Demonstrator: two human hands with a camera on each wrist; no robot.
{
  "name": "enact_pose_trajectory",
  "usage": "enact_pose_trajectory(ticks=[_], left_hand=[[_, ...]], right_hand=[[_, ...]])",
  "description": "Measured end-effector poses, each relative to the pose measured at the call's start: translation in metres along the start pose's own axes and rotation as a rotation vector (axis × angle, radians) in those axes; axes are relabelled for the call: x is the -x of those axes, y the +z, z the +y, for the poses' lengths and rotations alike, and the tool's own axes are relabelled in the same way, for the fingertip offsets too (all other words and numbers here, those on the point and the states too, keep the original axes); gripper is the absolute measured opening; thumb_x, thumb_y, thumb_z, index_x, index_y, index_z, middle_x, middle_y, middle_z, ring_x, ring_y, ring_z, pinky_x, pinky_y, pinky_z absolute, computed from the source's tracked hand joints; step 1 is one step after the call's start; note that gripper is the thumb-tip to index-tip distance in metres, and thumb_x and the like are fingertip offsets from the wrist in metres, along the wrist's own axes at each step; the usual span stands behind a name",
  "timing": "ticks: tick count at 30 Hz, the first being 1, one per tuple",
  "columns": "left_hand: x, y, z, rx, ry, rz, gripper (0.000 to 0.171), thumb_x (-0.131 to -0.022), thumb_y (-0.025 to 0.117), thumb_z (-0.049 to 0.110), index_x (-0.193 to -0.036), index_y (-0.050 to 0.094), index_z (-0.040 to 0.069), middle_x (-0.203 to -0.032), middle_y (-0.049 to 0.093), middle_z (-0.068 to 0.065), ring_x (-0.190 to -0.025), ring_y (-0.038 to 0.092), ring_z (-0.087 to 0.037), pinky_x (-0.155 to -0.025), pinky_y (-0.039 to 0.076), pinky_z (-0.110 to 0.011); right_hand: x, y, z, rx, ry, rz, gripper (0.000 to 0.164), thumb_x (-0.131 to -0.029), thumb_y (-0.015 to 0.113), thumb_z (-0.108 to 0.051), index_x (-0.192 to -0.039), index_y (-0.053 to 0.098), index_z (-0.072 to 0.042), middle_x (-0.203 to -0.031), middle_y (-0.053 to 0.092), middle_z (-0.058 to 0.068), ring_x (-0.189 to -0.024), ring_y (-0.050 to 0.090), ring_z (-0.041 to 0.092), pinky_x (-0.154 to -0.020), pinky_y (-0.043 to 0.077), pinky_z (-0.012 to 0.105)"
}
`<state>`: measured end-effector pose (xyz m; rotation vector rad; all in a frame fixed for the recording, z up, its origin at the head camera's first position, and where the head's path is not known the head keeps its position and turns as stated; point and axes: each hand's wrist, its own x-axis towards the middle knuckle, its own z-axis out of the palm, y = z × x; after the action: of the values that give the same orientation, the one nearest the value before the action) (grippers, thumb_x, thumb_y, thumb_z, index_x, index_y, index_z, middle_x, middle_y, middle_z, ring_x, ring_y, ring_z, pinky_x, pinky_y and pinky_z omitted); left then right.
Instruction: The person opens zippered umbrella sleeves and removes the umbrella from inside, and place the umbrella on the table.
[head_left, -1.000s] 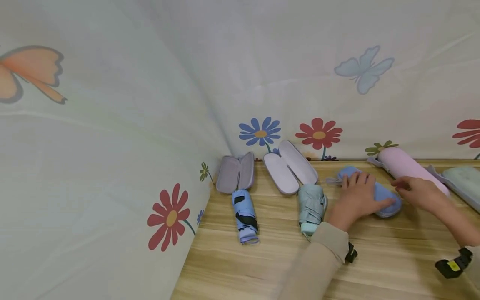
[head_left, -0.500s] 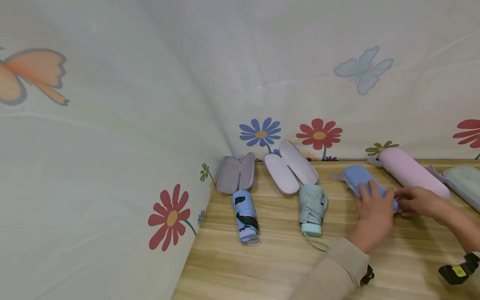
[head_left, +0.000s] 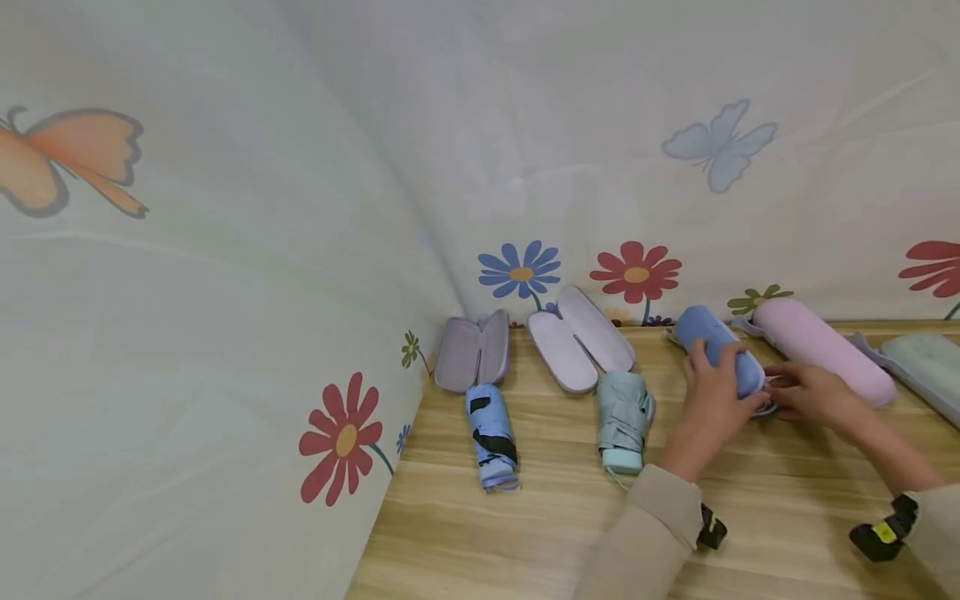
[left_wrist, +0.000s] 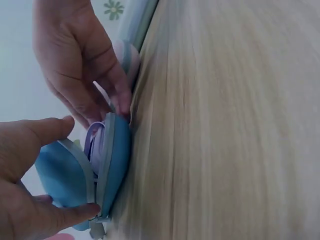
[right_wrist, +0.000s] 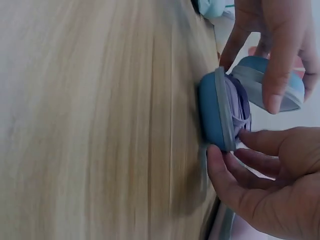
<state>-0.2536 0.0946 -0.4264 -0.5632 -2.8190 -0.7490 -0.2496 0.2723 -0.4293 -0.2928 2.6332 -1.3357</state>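
A small blue zip case (head_left: 701, 323) stands partly open on the table, its lid tilted up from the lower half. Inside shows a lilac fabric bundle (left_wrist: 97, 150) with a purple strap. My left hand (head_left: 708, 404) grips the lid, thumb on one side and fingers across the other. At the near end, my right hand (head_left: 817, 396) pinches the rim of the lower half between thumb and fingers, as the right wrist view shows. Just right of it lies a pink case (head_left: 825, 350).
Two lilac cases, one greyish (head_left: 456, 354) and one paler (head_left: 562, 350), lie open by the back wall. In front of them are a folded blue umbrella (head_left: 491, 429) and a folded mint umbrella (head_left: 624, 417). A pale green case (head_left: 926, 367) lies far right.
The blue case has gone from closed to partly open, its lid lifted by my left hand. My right hand has come in from the right and taken hold of the near end.
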Motion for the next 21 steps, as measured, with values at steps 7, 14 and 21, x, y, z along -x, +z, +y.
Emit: enact_pose_trajectory(ticks=[7,14,21], left_hand=[[0.002,-0.015,-0.006,0.075,-0.095,0.147,0.061,-0.083,0.084,0.046,-0.129,0.050,0.024,-0.147,0.034,-0.003,-0.112,0.057,-0.011,-0.068,0.052,-0.017],[-0.006,-0.028,-0.018,-0.345,0.079,0.140,0.066,-0.084,0.083,0.045,-0.134,0.051,0.014,-0.152,0.041,-0.002,-0.142,0.039,-0.015,-0.115,0.033,-0.024],[-0.012,-0.023,-0.015,-0.664,0.101,-0.247,0.029,-0.100,0.062,0.032,-0.129,0.068,0.032,-0.140,0.057,0.010,-0.148,0.030,-0.015,-0.121,0.020,-0.034]], right_hand=[[-0.014,0.007,0.003,0.337,-0.116,0.178,0.040,-0.082,0.057,0.008,-0.120,0.054,0.023,-0.096,0.068,0.034,-0.090,0.067,0.048,-0.066,0.052,0.039],[-0.017,0.008,-0.006,0.414,-0.073,0.192,0.045,-0.080,0.053,0.011,-0.123,0.051,0.024,-0.099,0.065,0.037,-0.090,0.064,0.050,-0.073,0.052,0.056],[-0.019,0.003,-0.010,0.495,-0.006,0.185,0.049,-0.078,0.054,0.010,-0.124,0.049,0.026,-0.113,0.058,0.044,-0.097,0.059,0.060,-0.075,0.050,0.063]])
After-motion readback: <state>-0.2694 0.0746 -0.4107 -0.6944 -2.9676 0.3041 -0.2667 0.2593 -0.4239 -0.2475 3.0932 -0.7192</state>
